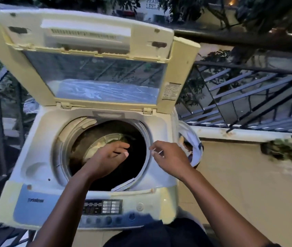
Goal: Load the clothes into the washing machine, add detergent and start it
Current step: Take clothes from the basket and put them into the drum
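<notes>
Cream plastic washer (40, 139), lid (91, 56) up, one round steel drum (106, 139). Left hand (108, 157) over it, fingers loosely curled; right hand (170, 157) at 3 o'clock rim, fingers relaxed.

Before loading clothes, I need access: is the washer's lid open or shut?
Open. The lid stands raised behind the drum opening, whose dark inside shows.
</notes>
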`<state>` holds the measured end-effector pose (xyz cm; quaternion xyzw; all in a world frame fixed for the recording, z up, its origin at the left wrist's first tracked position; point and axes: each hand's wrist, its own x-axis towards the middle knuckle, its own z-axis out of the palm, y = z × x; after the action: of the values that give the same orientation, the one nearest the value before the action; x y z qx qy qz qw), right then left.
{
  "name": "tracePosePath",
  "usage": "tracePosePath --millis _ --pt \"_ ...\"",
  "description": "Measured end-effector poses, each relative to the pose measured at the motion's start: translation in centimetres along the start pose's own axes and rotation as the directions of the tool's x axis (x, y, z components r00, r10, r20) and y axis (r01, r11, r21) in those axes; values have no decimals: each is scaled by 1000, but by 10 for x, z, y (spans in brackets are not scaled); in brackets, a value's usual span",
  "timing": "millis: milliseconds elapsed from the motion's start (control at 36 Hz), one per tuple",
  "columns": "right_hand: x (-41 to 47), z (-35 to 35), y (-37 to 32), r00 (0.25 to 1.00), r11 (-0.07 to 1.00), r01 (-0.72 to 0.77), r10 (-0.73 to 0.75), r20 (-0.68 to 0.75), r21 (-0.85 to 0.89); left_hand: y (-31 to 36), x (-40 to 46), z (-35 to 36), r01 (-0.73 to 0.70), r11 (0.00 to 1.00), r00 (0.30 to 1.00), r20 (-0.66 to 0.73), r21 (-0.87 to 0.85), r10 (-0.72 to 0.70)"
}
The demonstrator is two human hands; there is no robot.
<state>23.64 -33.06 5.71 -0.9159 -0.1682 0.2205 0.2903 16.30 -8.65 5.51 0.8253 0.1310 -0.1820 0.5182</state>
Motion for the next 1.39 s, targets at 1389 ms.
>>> tracePosePath --millis 1389 --pt "393 135 531 847 951 60 111 521 -302 -112 391 425 537 821 817 -125 -193 -563"
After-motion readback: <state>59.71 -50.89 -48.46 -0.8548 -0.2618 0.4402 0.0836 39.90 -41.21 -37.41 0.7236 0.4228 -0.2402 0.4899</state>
